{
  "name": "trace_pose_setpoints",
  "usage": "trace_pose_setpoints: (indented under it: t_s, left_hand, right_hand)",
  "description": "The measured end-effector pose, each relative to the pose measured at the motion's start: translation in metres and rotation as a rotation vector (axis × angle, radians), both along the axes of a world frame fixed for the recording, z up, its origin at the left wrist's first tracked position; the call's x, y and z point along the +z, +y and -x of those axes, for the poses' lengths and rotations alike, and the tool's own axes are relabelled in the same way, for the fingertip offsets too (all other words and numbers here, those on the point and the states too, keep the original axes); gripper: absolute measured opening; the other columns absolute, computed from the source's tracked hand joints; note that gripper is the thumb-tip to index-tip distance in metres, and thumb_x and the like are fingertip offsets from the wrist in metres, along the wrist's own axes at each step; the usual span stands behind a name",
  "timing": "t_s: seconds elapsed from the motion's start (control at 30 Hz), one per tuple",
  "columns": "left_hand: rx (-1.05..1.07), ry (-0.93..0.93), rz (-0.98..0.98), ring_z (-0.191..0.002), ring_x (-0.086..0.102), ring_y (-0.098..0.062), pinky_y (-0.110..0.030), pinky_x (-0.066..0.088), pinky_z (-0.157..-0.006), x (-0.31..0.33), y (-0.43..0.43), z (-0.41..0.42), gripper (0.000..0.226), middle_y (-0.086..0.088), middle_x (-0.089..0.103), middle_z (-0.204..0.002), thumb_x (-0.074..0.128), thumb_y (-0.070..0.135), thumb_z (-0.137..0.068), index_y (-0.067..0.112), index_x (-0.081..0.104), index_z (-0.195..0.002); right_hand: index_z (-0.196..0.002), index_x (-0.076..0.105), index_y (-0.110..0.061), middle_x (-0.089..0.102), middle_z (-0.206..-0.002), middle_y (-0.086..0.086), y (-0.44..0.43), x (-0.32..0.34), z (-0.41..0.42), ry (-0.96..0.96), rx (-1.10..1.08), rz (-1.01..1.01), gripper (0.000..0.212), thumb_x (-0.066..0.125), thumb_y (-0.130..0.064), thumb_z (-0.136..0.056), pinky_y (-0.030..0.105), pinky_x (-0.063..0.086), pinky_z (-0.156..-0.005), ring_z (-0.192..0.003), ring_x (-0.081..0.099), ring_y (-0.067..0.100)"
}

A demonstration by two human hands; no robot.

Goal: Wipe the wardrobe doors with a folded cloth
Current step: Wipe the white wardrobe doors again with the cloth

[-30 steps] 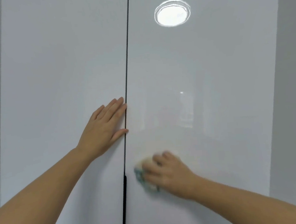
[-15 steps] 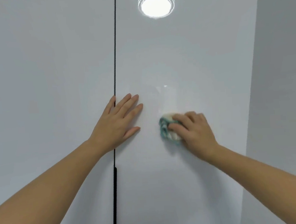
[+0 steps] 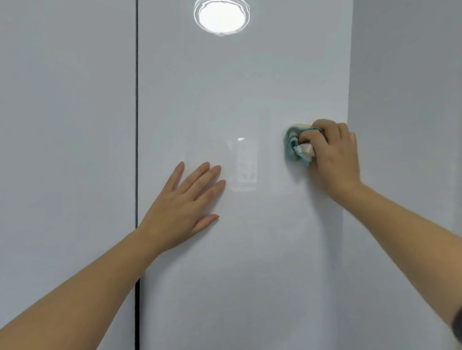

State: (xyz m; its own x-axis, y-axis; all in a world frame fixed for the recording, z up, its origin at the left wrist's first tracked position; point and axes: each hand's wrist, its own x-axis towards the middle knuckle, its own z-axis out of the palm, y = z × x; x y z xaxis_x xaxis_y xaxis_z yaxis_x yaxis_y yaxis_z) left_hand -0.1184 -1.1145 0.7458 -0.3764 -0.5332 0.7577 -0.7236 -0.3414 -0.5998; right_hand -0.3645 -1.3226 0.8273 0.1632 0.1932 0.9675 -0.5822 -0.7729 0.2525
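Pressure must be even on the door (image 3: 258, 268): we brace with our left hand (image 3: 184, 202), spread flat, toward its left edge, while our right hand (image 3: 334, 156), curled round the cloth (image 3: 293, 148), wipes by its right edge.

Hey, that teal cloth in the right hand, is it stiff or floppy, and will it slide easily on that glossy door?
Probably floppy: the cloth shows soft crumpled folds where the right hand grips it. It should glide easily, since the door looks smooth and mirror-glossy. Likely light too: it bunches up within one hand.
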Motion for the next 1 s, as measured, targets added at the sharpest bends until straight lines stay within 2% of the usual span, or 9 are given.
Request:
trace_pose_setpoints:
  t_s: [0.07,0.13,0.4,0.57,0.6,0.67,0.8,0.87,1.0]
  left_hand:
    - [0.004,0.023,0.017,-0.146,0.023,-0.027,-0.056,0.019,-0.116,-0.003,-0.005,0.004,0.059,-0.011,0.027,-0.157,0.038,0.047,-0.097,0.012,0.040,-0.145]
    - [0.007,0.045,0.034,-0.146,0.022,-0.027,-0.056,0.019,-0.116,-0.006,-0.010,0.009,0.059,-0.011,0.027,-0.157,0.038,0.045,-0.097,0.012,0.040,-0.145]
    - [0.028,0.120,0.080,-0.145,0.024,-0.028,-0.059,0.018,-0.115,-0.019,-0.020,0.025,0.056,-0.013,0.029,-0.155,0.037,0.041,-0.097,0.009,0.044,-0.142]
    - [0.074,0.111,0.051,-0.145,0.022,-0.028,-0.059,0.019,-0.114,-0.035,-0.014,0.030,0.057,-0.012,0.028,-0.156,0.035,0.041,-0.097,0.010,0.042,-0.144]
    - [0.087,0.108,0.050,-0.145,0.022,-0.028,-0.059,0.019,-0.114,-0.036,-0.011,0.030,0.057,-0.012,0.028,-0.156,0.036,0.041,-0.097,0.010,0.041,-0.144]
    - [0.118,0.112,0.058,-0.145,0.024,-0.028,-0.059,0.020,-0.114,-0.031,-0.002,0.028,0.057,-0.013,0.028,-0.156,0.035,0.041,-0.097,0.009,0.041,-0.144]
    - [0.172,0.152,0.105,-0.144,0.025,-0.029,-0.059,0.019,-0.114,-0.018,0.014,0.025,0.056,-0.013,0.030,-0.155,0.035,0.039,-0.096,0.008,0.042,-0.143]
    - [0.186,0.179,0.123,-0.144,0.026,-0.028,-0.058,0.019,-0.115,-0.015,0.018,0.025,0.054,-0.012,0.031,-0.155,0.039,0.037,-0.096,0.008,0.043,-0.141]
    - [0.229,0.275,0.176,-0.144,0.026,-0.029,-0.057,0.019,-0.115,-0.011,0.029,0.016,0.055,-0.012,0.031,-0.155,0.034,0.039,-0.096,0.008,0.041,-0.141]
  right_hand:
    - [-0.103,0.056,-0.022,0.049,-0.119,0.003,-0.002,-0.023,-0.004,-0.028,0.027,-0.043,0.036,0.064,-0.003,-0.073,0.037,0.031,-0.077,-0.100,0.044,0.029]
    - [-0.105,0.055,-0.023,0.046,-0.120,0.000,-0.005,-0.048,0.004,0.032,0.055,-0.041,0.036,0.063,-0.005,-0.075,0.034,0.028,-0.079,-0.102,0.043,0.028]
    - [-0.105,0.051,-0.025,0.045,-0.121,0.002,0.000,-0.173,0.019,0.195,0.072,-0.090,0.025,0.052,-0.021,-0.080,0.035,0.032,-0.077,-0.099,0.046,0.028]
    - [-0.102,0.054,-0.023,0.051,-0.114,0.001,0.016,-0.231,0.011,0.567,0.073,0.170,0.018,0.049,-0.014,-0.087,0.034,0.036,-0.070,-0.089,0.053,0.026]
    - [-0.101,0.055,-0.023,0.053,-0.112,0.000,0.019,-0.223,0.009,0.609,0.082,0.216,0.017,0.049,-0.013,-0.088,0.034,0.036,-0.069,-0.086,0.054,0.025]
    - [-0.101,0.056,-0.022,0.052,-0.111,0.000,0.026,-0.184,-0.002,0.552,0.088,0.228,0.017,0.052,-0.014,-0.085,0.035,0.034,-0.067,-0.086,0.052,0.025]
    - [-0.102,0.062,-0.018,0.051,-0.112,0.004,0.051,-0.057,-0.021,0.098,0.098,0.006,0.032,0.051,-0.009,-0.074,0.033,0.028,-0.068,-0.090,0.046,0.028]
    - [-0.102,0.063,-0.015,0.056,-0.111,0.009,0.063,-0.008,-0.030,-0.023,0.097,-0.054,0.037,0.053,-0.001,-0.070,0.033,0.029,-0.067,-0.087,0.049,0.030]
    - [-0.103,0.063,-0.015,0.057,-0.109,0.010,0.083,0.019,-0.064,0.052,0.099,-0.052,0.039,0.060,0.003,-0.069,0.033,0.029,-0.065,-0.083,0.051,0.032]
